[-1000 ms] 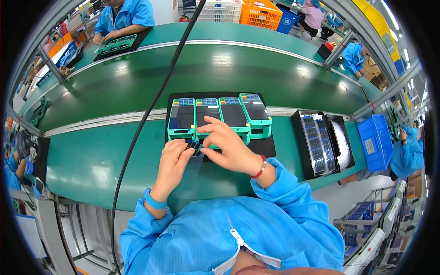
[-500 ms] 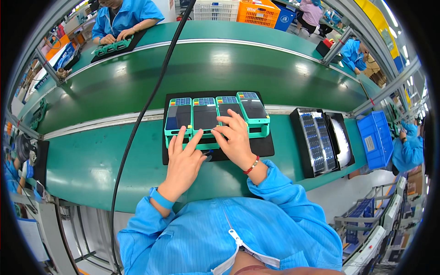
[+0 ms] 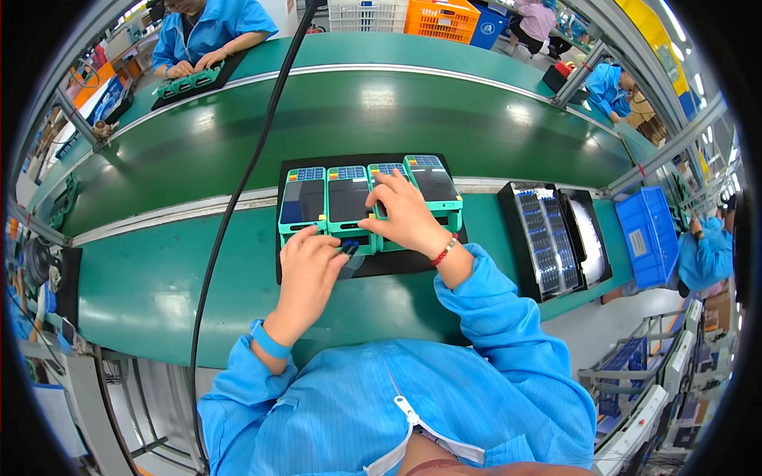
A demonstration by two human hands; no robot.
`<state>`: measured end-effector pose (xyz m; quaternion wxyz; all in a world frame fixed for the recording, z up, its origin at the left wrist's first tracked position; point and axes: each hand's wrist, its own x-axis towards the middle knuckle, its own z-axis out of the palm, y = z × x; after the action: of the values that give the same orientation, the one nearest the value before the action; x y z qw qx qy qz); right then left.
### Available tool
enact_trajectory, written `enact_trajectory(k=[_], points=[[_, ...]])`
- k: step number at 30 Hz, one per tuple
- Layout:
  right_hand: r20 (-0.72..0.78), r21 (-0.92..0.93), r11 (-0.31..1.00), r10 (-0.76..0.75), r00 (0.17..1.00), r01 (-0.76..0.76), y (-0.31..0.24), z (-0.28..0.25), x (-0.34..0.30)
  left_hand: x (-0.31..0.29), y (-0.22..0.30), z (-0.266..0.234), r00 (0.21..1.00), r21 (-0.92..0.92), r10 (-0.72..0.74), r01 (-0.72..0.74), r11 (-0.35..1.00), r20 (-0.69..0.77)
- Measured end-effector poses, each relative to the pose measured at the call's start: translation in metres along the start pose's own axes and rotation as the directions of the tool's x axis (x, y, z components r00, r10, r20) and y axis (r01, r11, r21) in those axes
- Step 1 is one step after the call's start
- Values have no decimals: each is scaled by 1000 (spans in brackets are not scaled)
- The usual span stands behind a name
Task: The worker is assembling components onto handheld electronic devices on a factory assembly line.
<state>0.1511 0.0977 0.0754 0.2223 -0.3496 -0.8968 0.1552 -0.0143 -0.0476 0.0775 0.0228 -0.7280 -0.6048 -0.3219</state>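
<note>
Several card payment terminals with coloured keypads and dark screens stand side by side in green frames on a black mat [image 3: 284,274]. My left hand [image 3: 305,274] is in front of the two left ones, the leftmost terminal [image 3: 303,202] and the second terminal [image 3: 348,198]. Its fingers are bent, and thumb and fingertips close on a small dark piece [image 3: 349,247]; something see-through seems to hang below it. My right hand [image 3: 406,213] lies over the third terminal [image 3: 385,169], covering most of it, with bent fingers apart and nothing visible between them. To its right is the rightmost terminal [image 3: 432,184].
A black cable [image 3: 238,198] runs down left of the mat. Black trays [image 3: 548,242] with dark strips and a blue bin [image 3: 649,238] stand at right. Beyond the green belt [image 3: 357,107], a person [image 3: 210,36] in blue handles green frames.
My left hand has curled its fingers and drawn back toward the frames' front edge, the dark piece now showing at its fingertips. My right hand has shifted slightly, covering more of the third terminal.
</note>
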Motion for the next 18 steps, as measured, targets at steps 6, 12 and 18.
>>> enact_trajectory(k=[6,12,18], points=[[14,525,843,-144,989,115,-20,-23,-30,2,2,-6,983,-371,-162,184,910,88],[-228,446,851,-191,955,277,-38,-30,-51,9,19,7,961,-524,-200,273,807,192],[-552,257,959,45,833,119,1,-33,-63,12,23,21,996,-225,-33,52,973,88]])
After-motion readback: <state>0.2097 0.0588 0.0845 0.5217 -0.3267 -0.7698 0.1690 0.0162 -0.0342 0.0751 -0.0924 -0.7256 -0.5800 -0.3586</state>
